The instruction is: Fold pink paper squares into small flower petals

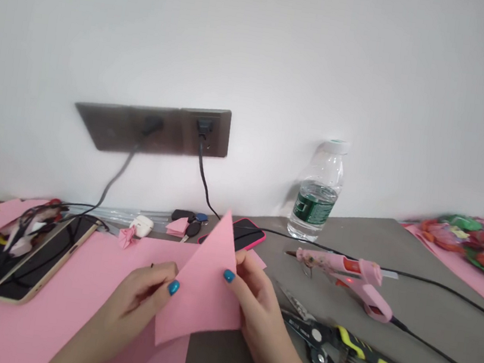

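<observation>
A pink sheet of paper (203,296), pointed at the top, is held up between both hands over the table. My left hand (140,293) pinches its left edge, thumb in front and fingers curled behind. On the right edge, my right hand (256,304) grips with the thumb across the front face and the fingers mostly behind. Under the left forearm lies a larger pink sheet (69,289). Close to the right hand rest yellow and black pliers (327,344) and a pink glue gun (346,271) with a small red light.
A water bottle (318,192) stands by the wall near the glue gun's cord. At left lies a phone (46,262); another phone (249,235) is partly behind the held paper. Earbud case (142,226), folded pink paper (127,236) and keys (193,227) sit near the wall socket (159,129).
</observation>
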The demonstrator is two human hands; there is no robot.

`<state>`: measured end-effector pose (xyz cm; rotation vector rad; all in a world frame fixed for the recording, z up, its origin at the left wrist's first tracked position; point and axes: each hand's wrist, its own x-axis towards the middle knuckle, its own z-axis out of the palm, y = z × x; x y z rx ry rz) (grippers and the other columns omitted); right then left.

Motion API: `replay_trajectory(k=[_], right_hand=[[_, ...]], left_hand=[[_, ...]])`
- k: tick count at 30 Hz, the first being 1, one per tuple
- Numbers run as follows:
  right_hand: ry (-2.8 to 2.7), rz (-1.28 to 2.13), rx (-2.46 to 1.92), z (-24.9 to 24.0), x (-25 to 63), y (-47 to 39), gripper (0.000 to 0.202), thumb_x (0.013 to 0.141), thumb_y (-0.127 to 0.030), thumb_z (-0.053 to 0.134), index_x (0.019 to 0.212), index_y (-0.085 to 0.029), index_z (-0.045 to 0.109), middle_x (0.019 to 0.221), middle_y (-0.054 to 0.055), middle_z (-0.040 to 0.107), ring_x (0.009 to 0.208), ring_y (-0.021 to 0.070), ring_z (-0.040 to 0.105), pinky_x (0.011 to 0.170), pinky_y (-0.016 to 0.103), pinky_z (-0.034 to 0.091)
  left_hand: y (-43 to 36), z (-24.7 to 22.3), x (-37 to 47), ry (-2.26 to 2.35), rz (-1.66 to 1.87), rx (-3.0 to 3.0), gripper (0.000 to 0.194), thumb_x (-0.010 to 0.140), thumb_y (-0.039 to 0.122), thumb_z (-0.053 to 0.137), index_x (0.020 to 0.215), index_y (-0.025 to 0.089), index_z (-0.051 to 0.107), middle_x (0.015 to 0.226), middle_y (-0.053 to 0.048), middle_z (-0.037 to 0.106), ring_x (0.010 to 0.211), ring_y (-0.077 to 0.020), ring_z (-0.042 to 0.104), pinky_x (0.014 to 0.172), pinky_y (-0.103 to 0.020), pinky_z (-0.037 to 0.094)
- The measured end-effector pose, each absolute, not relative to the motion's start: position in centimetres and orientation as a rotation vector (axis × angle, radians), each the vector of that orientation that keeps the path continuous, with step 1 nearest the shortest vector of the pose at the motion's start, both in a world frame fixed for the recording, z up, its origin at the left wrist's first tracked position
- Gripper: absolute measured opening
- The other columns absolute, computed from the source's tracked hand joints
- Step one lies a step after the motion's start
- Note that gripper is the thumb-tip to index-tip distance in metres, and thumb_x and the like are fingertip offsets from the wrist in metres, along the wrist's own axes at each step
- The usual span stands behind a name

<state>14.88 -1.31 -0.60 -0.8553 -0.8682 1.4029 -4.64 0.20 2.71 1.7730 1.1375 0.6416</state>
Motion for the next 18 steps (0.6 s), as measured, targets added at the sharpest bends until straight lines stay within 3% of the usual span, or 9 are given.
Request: replay_trajectory(k=[3, 7, 14, 16, 18], right_hand=[[-0.882, 1.597, -0.883, -0.4, 14.8, -1.5, 0.033, 0.072, -0.044, 0.078, 0.092, -0.020, 0.065, 0.081, 0.003, 0.066, 0.073, 0.0186, 0.060, 0.071, 0.030, 0.049], [-0.990, 1.579, -0.945, 0.2, 14.8, -1.7, 0.028, 0.065, -0.037, 0.083, 0.077, -0.016, 0.070, 0.079, 0.005, 0.070, 0.075, 0.0195, 0.063, 0.071, 0.030, 0.052], [-1.005, 1.498, -0.963, 0.1, 14.4, -1.7, 0.020, 0.067, -0.032, 0.081, 0.070, -0.016, 0.070, 0.075, 0.005, 0.071, 0.073, 0.0200, 0.065, 0.068, 0.029, 0.052], [-0.982, 1.428, -0.989, -0.4, 14.6, -1.5, 0.021, 0.073, -0.034, 0.077, 0.081, -0.016, 0.069, 0.080, 0.006, 0.072, 0.074, 0.0206, 0.066, 0.066, 0.030, 0.053], [-1.001, 1.142, -0.982, -0.6, 15.1, -1.3, 0.028, 0.080, -0.033, 0.070, 0.104, -0.021, 0.064, 0.096, 0.007, 0.070, 0.082, 0.0220, 0.066, 0.070, 0.032, 0.053]], left_hand=[[0.4, 2.9, -5.2, 1.055, 0.496, 1.836, 0.039, 0.095, 0.041, 0.038, 0.064, 0.022, 0.025, 0.064, 0.004, 0.025, 0.058, -0.0132, 0.028, 0.054, -0.025, 0.024], [0.6, 2.7, -4.9, 0.987, 0.411, 1.896, 0.036, 0.095, 0.037, 0.038, 0.064, 0.021, 0.030, 0.063, 0.004, 0.031, 0.058, -0.0126, 0.030, 0.054, -0.025, 0.024], [0.1, 2.9, -4.5, 0.966, 0.431, 1.944, 0.034, 0.095, 0.032, 0.038, 0.063, 0.020, 0.033, 0.065, 0.004, 0.037, 0.060, -0.0125, 0.035, 0.056, -0.024, 0.027], [0.1, 3.0, -4.6, 0.970, 0.459, 1.971, 0.034, 0.094, 0.031, 0.038, 0.062, 0.020, 0.031, 0.064, 0.004, 0.036, 0.060, -0.0123, 0.035, 0.056, -0.025, 0.026], [0.1, 3.2, -4.8, 0.995, 0.484, 1.986, 0.033, 0.093, 0.029, 0.038, 0.062, 0.020, 0.030, 0.062, 0.004, 0.034, 0.059, -0.0120, 0.033, 0.055, -0.025, 0.025]])
